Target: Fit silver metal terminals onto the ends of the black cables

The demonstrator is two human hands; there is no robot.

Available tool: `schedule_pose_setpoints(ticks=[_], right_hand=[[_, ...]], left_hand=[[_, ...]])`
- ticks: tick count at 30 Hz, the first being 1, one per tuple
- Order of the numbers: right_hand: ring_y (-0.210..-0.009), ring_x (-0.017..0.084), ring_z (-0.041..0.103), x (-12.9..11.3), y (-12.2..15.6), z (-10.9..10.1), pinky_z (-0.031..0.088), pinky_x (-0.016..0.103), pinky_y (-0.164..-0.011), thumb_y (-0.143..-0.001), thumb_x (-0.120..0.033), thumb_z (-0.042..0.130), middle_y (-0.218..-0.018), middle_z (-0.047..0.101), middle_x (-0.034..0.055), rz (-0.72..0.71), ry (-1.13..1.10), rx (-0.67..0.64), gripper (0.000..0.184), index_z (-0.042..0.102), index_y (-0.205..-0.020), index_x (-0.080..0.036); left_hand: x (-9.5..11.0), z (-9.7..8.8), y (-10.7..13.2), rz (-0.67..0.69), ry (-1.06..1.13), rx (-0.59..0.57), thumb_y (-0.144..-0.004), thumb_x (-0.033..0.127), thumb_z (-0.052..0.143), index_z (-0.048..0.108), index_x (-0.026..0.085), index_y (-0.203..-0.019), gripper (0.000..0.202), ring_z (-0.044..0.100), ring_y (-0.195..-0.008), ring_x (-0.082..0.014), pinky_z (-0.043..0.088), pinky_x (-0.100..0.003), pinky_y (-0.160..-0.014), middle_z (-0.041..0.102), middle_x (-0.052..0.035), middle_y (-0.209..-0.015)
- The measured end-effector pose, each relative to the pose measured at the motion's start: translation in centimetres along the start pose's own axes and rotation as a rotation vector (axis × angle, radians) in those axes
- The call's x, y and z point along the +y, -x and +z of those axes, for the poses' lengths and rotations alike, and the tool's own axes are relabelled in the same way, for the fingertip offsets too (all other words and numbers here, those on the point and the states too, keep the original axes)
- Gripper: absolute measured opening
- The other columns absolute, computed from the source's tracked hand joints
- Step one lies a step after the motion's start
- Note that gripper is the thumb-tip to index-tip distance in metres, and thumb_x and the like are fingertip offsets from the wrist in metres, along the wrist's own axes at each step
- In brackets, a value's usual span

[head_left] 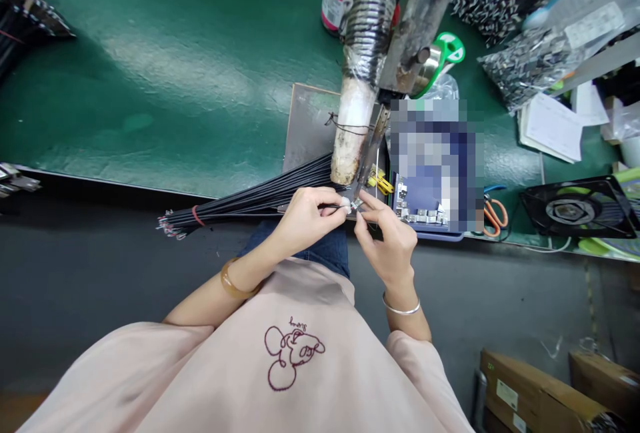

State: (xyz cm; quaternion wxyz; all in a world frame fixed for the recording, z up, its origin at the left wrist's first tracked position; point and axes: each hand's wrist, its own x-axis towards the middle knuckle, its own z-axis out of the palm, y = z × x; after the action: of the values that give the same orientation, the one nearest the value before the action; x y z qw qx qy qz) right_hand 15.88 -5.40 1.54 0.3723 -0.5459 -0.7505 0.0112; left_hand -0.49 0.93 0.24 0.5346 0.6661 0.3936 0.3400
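Note:
My left hand (311,221) pinches the end of a black cable at the table's front edge, with something white at its fingertips. Just to its right, my right hand (387,236) has its thumb and fingers closed on a small metal connector (356,205), which meets the cable's end or lies very close to it; I cannot tell which. Behind my left hand a bundle of black cables (260,191) lies across the edge, tied with a red band (199,215). A wrapped hose nozzle (349,146) points down just above my hands.
To the right stands a blue tray (440,236) with metal connectors, partly pixelated. Beyond it are orange-handled pliers (495,217) and a black fan (575,209). A yellow tool (381,181) lies beside the metal arm (417,26). Bagged connectors (533,63) and a solder reel (440,63) sit behind.

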Motion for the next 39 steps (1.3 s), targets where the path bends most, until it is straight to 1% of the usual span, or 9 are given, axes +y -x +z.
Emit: schedule_pose_setpoints(ticks=[6,13,18,24,27,31,35,37,39], right_hand=[[-0.090,0.015,0.073,0.3,0.5,-0.2,0.057,0.025,-0.074,-0.094,-0.014,0.054,-0.100,0.074,0.0068,0.025,-0.035,-0.045,0.009,0.056,-0.097,-0.022],[-0.045,0.007,0.054,0.0,0.9,-0.1,0.044,0.018,-0.043,-0.097,-0.030,0.054,-0.061,0.056,-0.0090,0.483,-0.445,-0.130,0.009,0.054,-0.092,-0.023],[-0.062,0.009,0.059,-1.5,0.8,-1.3,0.049,0.023,-0.058,-0.091,-0.021,0.064,-0.081,0.065,-0.0012,0.251,-0.033,0.106,0.006,0.069,-0.092,-0.024],[-0.074,0.012,0.063,-2.1,1.1,-0.7,0.052,0.025,-0.065,-0.093,-0.017,0.059,-0.083,0.066,0.0016,0.140,-0.005,-0.046,0.008,0.066,-0.093,-0.022],[-0.073,0.013,0.065,-1.8,1.3,0.0,0.053,0.025,-0.067,-0.094,-0.020,0.056,-0.080,0.066,0.0013,0.212,-0.039,-0.028,0.007,0.061,-0.089,-0.021],[-0.059,0.010,0.065,-1.2,1.5,0.5,0.055,0.022,-0.059,-0.096,-0.028,0.054,-0.071,0.065,-0.0037,0.465,-0.417,-0.063,0.010,0.055,-0.088,-0.022],[-0.039,0.007,0.051,-0.6,1.8,0.3,0.049,0.019,-0.046,-0.096,-0.030,0.056,-0.052,0.052,-0.0111,0.562,-0.526,0.251,0.008,0.056,-0.093,-0.022],[-0.042,0.007,0.056,-0.4,2.0,0.3,0.056,0.022,-0.055,-0.095,-0.027,0.055,-0.057,0.058,-0.0107,0.485,-0.477,0.418,0.011,0.056,-0.106,-0.023],[-0.053,0.010,0.066,-0.4,2.2,0.4,0.062,0.029,-0.068,-0.096,-0.022,0.053,-0.072,0.070,-0.0063,0.413,-0.392,0.438,0.019,0.054,-0.115,-0.024]], left_hand=[[0.1,-0.2,0.4,-0.083,0.187,-0.144,-0.081,0.023,0.062,0.069,0.011,-0.072,0.016,0.040,-0.056,-0.0077,0.031,-0.021,-0.053,0.049,0.0022,-0.060],[1.0,-0.3,1.1,-0.030,0.201,-0.123,-0.079,0.022,0.064,0.068,0.011,-0.072,0.014,0.050,-0.060,-0.0092,0.041,-0.020,-0.057,0.060,-0.0018,-0.067],[0.8,0.2,1.4,0.032,0.111,-0.048,-0.076,0.016,0.061,0.068,0.011,-0.070,0.011,0.042,-0.056,-0.0077,0.035,-0.020,-0.053,0.052,0.0021,-0.060],[0.7,0.6,1.6,0.101,-0.028,-0.003,-0.077,0.014,0.060,0.063,0.012,-0.064,0.013,0.037,-0.055,-0.0070,0.030,-0.020,-0.052,0.046,0.0048,-0.056],[0.8,0.5,1.6,0.058,0.034,-0.025,-0.080,0.017,0.060,0.064,0.013,-0.070,0.012,0.041,-0.055,-0.0075,0.034,-0.020,-0.053,0.051,0.0036,-0.058],[0.6,0.3,1.5,-0.019,0.230,-0.140,-0.083,0.021,0.059,0.064,0.012,-0.073,0.014,0.051,-0.057,-0.0084,0.041,-0.020,-0.057,0.058,0.0008,-0.062],[-0.3,0.3,1.3,-0.095,0.320,-0.114,-0.083,0.025,0.064,0.067,0.011,-0.076,0.016,0.038,-0.050,-0.0054,0.031,-0.019,-0.051,0.046,0.0048,-0.055],[-0.8,0.4,1.1,-0.116,0.346,-0.091,-0.082,0.027,0.065,0.068,0.011,-0.076,0.017,0.034,-0.050,-0.0050,0.027,-0.020,-0.050,0.043,0.0056,-0.055],[-1.0,0.5,0.9,-0.119,0.361,-0.075,-0.083,0.026,0.064,0.068,0.011,-0.075,0.017,0.036,-0.051,-0.0058,0.029,-0.020,-0.051,0.045,0.0044,-0.056]])
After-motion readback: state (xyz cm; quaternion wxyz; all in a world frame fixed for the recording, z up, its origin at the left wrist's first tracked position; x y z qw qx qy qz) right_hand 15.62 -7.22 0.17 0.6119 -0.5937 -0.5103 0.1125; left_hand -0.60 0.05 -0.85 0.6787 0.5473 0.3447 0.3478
